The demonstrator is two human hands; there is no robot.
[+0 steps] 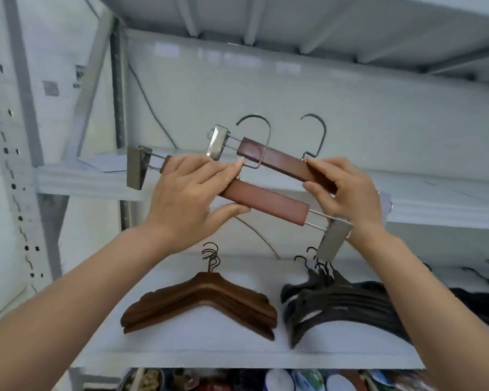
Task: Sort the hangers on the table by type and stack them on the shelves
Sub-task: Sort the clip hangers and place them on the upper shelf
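— Grey shelving [23, 108] all round. Where are the clip hangers?
— In mid-air at 12 o'clock, before the upper shelf [91, 182]. The left hand [187, 198] grips the nearer clip hanger [268, 201], and the right hand [347, 193] pinches the farther clip hanger [280, 162].
— Below?
— Brown hangers [201, 303] at 6 o'clock and dark hangers [345, 303] at 4, stacked.
— Next?
— Probably line up both bars and lay them flat up top.

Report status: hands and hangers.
Left grip holds front clip hanger. Right grip holds rear clip hanger. Both raised before upper shelf; nothing in the way.
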